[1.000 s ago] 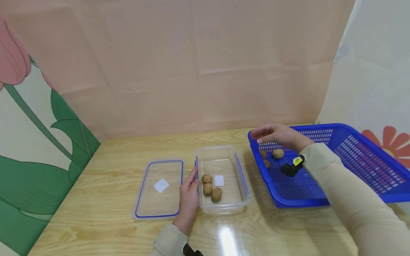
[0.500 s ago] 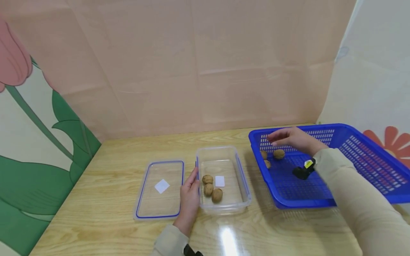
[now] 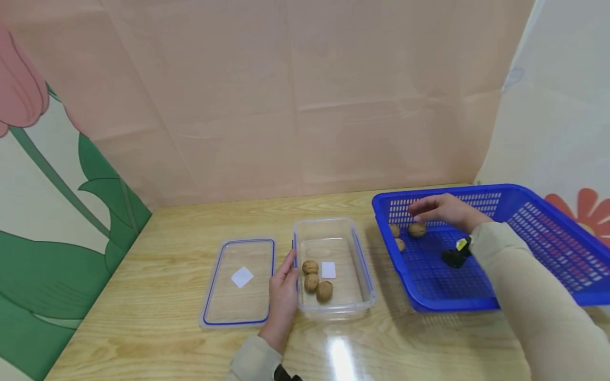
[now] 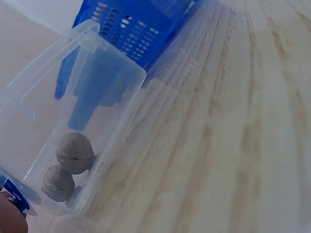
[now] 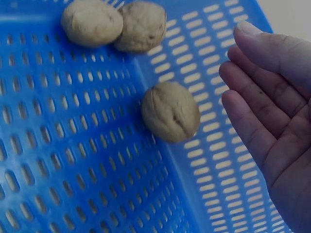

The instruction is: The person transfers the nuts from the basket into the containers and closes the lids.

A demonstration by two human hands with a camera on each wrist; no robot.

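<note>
My left hand (image 3: 283, 292) rests along the left side of a clear plastic box (image 3: 352, 288), its fingers straight against the wall. Inside the box lie three walnuts (image 3: 311, 282) beside a white square label. Over the far left part of a blue basket (image 3: 414, 301) hovers my right hand (image 3: 445, 210), fingers loosely bent and holding nothing. Just below its fingertips sits one walnut (image 5: 171, 111), apart from the hand. Two more walnuts (image 5: 92, 23) touch each other along the basket's wall, as the right wrist view shows.
A clear lid (image 3: 238, 301) with a blue seal lies flat on the wooden table (image 3: 138, 296), left of the box. A paper-covered wall (image 3: 286, 106) stands behind the table. The basket's slotted side rises near the right hand.
My right hand has moved right and slightly down, from over the basket's left rim to above the lone walnut. The left hand stays at the box.
</note>
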